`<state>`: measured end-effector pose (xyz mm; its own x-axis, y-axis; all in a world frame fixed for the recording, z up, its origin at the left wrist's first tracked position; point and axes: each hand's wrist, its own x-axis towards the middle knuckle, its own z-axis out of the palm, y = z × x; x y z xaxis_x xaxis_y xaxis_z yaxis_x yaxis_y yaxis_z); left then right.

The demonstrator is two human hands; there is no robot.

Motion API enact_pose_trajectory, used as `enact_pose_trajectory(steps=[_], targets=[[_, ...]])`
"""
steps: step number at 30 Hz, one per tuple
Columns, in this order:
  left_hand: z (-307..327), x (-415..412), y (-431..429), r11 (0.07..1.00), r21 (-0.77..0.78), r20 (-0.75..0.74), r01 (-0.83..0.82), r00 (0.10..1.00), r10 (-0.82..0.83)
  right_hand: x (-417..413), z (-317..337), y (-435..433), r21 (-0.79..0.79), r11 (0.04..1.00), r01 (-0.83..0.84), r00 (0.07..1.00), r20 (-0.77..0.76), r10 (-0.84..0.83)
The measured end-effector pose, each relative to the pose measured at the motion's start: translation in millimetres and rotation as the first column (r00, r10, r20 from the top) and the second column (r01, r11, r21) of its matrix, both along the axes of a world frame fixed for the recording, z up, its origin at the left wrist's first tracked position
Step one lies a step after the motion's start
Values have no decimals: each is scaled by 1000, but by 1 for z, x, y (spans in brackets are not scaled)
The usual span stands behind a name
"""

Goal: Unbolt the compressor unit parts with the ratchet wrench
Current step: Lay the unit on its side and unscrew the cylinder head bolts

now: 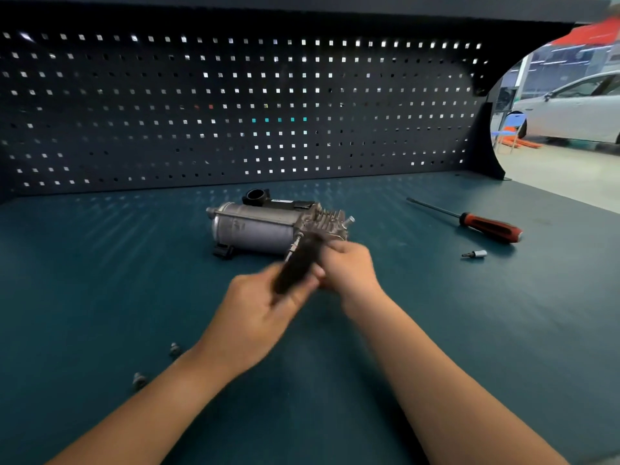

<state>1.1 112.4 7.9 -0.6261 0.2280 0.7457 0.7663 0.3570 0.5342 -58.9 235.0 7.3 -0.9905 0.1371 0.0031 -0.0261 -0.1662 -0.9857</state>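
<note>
A grey metal compressor unit (258, 229) lies on its side on the teal bench top (100, 280), its finned head to the right. My left hand (258, 313) grips the black handle of the ratchet wrench (297, 263), whose metal shaft points up toward the compressor's finned end. My right hand (349, 266) is curled close beside the handle's upper part and touches the left hand; motion blur hides what its fingers hold. Two loose bolts (174, 349) (138, 380) lie on the bench at the near left.
A screwdriver (483, 223) with a red and black handle lies to the right, with a small silver socket bit (475, 254) in front of it. A dark pegboard (235, 105) closes the back. A white car (577, 109) stands beyond the bench's right end.
</note>
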Motion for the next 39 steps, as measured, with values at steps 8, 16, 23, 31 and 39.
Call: enact_pose_trajectory(steps=[8, 16, 23, 31, 39], targets=[[14, -20, -14, 170, 912, 411, -374, 809, -420, -6, -5, 50, 560, 760, 331, 943, -216, -252], [14, -14, -8, 310, 893, 421, -326, 848, -323, -4, -7, 49, 588, 766, 261, 963, -209, -168], [11, -8, 3, 561, 792, 391, -241, 906, -162, -5, -15, 48, 630, 718, 295, 951, -270, -154], [8, -8, 1, 600, 765, 386, -235, 912, -135, -10, -19, 46, 559, 720, 411, 899, -379, -220], [9, -9, 0, 613, 754, 393, -236, 910, -133, -13, -23, 44, 519, 743, 423, 876, -445, -189]])
